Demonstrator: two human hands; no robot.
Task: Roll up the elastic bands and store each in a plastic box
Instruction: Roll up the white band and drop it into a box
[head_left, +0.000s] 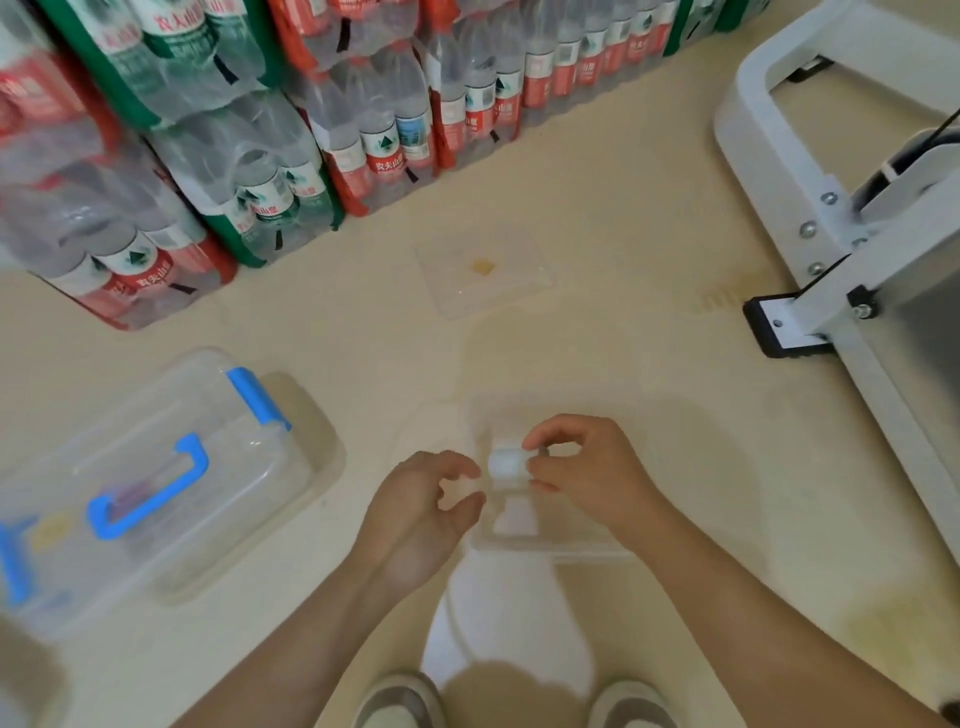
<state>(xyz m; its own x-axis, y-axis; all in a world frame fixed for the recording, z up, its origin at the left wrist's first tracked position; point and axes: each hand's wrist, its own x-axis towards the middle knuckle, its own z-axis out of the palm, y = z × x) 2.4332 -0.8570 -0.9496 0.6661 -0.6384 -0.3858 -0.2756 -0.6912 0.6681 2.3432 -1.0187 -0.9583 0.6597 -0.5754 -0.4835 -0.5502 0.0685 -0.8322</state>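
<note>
Right hand (576, 467) pinches the soft band roll (505, 462) over the clear box (566, 548) on the floor; left hand (421, 509) curled beside it, contact unclear. Springy, so grip the sides.

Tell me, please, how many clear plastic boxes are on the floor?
2: a lidded box with blue handle on the left; an open box under the right hand pinching the rolled band. A loose lid lies farther off; a blurred shape at lower left may be another.
</note>
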